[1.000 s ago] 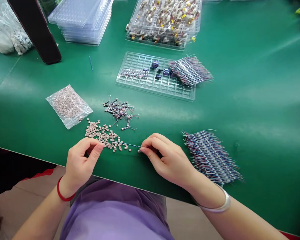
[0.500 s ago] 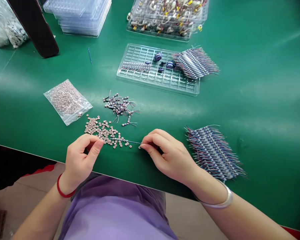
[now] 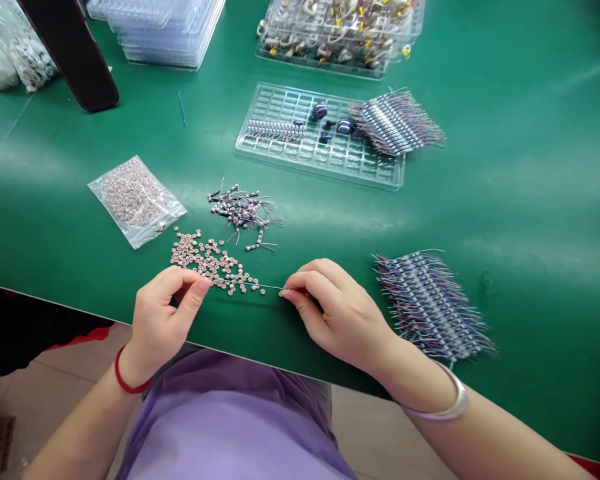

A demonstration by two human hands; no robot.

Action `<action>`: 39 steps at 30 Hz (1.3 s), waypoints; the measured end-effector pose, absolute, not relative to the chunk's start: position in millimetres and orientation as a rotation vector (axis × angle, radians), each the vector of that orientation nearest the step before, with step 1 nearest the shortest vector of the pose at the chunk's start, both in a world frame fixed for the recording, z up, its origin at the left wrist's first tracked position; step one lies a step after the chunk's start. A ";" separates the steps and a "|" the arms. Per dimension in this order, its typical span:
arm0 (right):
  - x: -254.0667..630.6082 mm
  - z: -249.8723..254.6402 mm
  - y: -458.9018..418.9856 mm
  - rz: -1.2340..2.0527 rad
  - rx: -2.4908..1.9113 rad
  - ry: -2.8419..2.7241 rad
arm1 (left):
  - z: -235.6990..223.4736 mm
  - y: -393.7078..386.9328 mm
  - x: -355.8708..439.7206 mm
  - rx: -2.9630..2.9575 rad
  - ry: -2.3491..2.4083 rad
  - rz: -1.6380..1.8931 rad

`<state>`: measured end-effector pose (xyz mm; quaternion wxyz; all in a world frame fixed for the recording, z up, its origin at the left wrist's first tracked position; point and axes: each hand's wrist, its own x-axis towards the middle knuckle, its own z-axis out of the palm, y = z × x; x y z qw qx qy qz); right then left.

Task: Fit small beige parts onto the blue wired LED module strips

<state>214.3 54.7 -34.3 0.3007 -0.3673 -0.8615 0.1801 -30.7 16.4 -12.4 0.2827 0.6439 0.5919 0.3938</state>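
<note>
My left hand (image 3: 167, 310) is pinched closed at the lower edge of a scatter of small pinkish-beige discs (image 3: 210, 260). A thin blue wire (image 3: 265, 287) runs almost level from its fingertips to my right hand (image 3: 330, 310), whose thumb and forefinger are closed on the other end. A tiny pale piece shows at the right fingertips, too small to name. Beyond the discs lies a pile of small wired components (image 3: 243, 207), some with a beige tip. To the right of my right hand lies a mat of striped components with red and blue leads (image 3: 433, 303).
A plastic bag of discs (image 3: 137, 200) lies at left. Behind are a clear compartment tray (image 3: 300, 160) with dark blue pieces, a second striped bundle (image 3: 397, 123), stacked clear trays (image 3: 165, 40), filled trays (image 3: 340, 40), a blue strip (image 3: 181, 108) and a dark upright object (image 3: 75, 53).
My left fingertips have shifted slightly right, and the wire now reaches closer to them. The right hand has hardly moved. The whole view has shifted slightly.
</note>
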 end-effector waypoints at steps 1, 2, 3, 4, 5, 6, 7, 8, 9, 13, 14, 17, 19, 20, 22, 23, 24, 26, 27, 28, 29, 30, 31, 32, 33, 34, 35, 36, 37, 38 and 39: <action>214.1 -35.2 54.4 0.455 -0.964 -2.290 | -12.5 16.4 -30.8 1.727 1.586 1.052; 214.0 -36.1 54.1 0.437 -0.955 -2.296 | -12.5 16.2 -31.1 1.729 1.586 1.050; 213.9 -37.0 53.8 0.422 -0.946 -2.302 | -12.4 15.9 -31.4 1.733 1.585 1.051; 213.9 -37.8 53.4 0.409 -0.937 -2.308 | -12.4 15.6 -31.6 1.737 1.583 1.054; 213.9 -38.7 53.1 0.395 -0.929 -2.314 | -12.3 15.4 -31.8 1.740 1.582 1.056; 213.8 -39.4 52.7 0.381 -0.922 -2.321 | -12.3 15.2 -31.8 1.742 1.580 1.062; 213.8 -40.1 52.2 0.366 -0.918 -2.326 | -12.3 15.2 -31.7 1.742 1.577 1.066; 213.7 -40.6 51.8 0.351 -0.915 -2.328 | -12.5 15.2 -31.5 1.741 1.574 1.069; 213.6 -41.0 51.4 0.337 -0.912 -2.329 | -12.8 15.3 -31.3 1.742 1.570 1.070; 212.9 -41.3 50.4 0.304 -0.895 -2.329 | -14.4 15.6 -30.7 1.751 1.566 1.073; 212.7 -41.2 50.4 0.310 -0.894 -2.328 | -14.6 15.5 -30.8 1.752 1.569 1.076; 212.4 -40.5 50.6 0.349 -0.901 -2.321 | -14.4 14.8 -30.9 1.749 1.571 1.084; 212.7 -40.3 50.7 0.369 -0.905 -2.323 | -13.7 14.4 -30.6 1.739 1.567 1.087; 212.9 -40.3 50.7 0.378 -0.905 -2.326 | -13.3 14.4 -30.2 1.734 1.563 1.087; 213.2 -40.2 50.9 0.394 -0.904 -2.329 | -12.5 14.9 -29.3 1.723 1.560 1.084; 213.2 -40.1 51.2 0.403 -0.904 -2.332 | -12.2 15.3 -28.8 1.720 1.560 1.082; 213.0 -39.8 51.7 0.413 -0.906 -2.338 | -12.1 15.7 -28.5 1.721 1.559 1.080; 212.3 -38.8 53.2 0.434 -0.908 -2.352 | -12.1 16.2 -28.5 1.721 1.562 1.080; 211.9 -38.1 54.2 0.450 -0.910 -2.358 | -12.1 16.1 -28.8 1.720 1.565 1.082; 211.5 -37.4 55.2 0.471 -0.913 -2.361 | -12.0 15.7 -29.2 1.719 1.565 1.088; 211.3 -36.6 56.2 0.497 -0.920 -2.358 | -11.6 14.8 -29.6 1.718 1.566 1.100; 211.2 -35.7 57.1 0.528 -0.934 -2.346 | -11.0 13.5 -29.6 1.720 1.566 1.120; 211.4 -34.8 57.9 0.569 -0.957 -2.325 | -10.2 11.9 -29.1 1.726 1.566 1.143; 211.7 -33.6 58.7 0.625 -0.992 -2.292 | -9.2 10.0 -27.8 1.736 1.564 1.164; 212.2 -32.2 59.3 0.699 -1.036 -2.244 | -8.3 8.2 -25.4 1.744 1.558 1.179; 212.6 -30.4 59.9 0.798 -1.089 -2.181 | -7.5 6.5 -21.9 1.748 1.543 1.178; 213.1 -28.2 60.3 0.921 -1.144 -2.099 | -7.0 5.3 -17.3 1.744 1.519 1.161; 213.4 -25.5 60.6 1.059 -1.194 -2.004 | -6.8 4.6 -11.7 1.724 1.489 1.128; 213.5 -22.3 60.7 1.193 -1.232 -1.900 | -6.9 4.5 -5.4 1.688 1.454 1.084; 213.3 -18.8 60.5 1.309 -1.250 -1.798 | -7.2 5.0 1.2 1.635 1.422 1.036; 213.0 -15.1 60.0 1.400 -1.250 -1.707 | -7.4 6.0 7.9 1.566 1.390 0.984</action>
